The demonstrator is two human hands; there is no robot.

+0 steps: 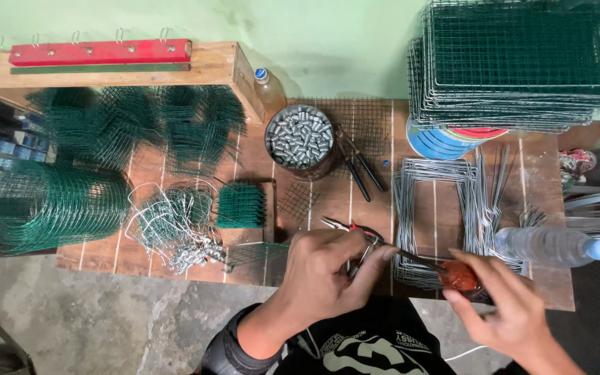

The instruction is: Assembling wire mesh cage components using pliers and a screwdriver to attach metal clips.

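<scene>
Red-handled metal pliers are lying left-to-right between our hands above the wooden desk, our right hand gripping the handle, our left hand pinching the jaw end.

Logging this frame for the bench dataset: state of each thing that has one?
Left hand: closed on a small wire piece.
Right hand: gripping red-handled pliers.
Tin: open, full of metal clips.
Plastic bottle: lying down, capped.
Mesh roll: rolled, on its side.
Mesh panels: stacked flat.
Black pliers: lying unused.
</scene>
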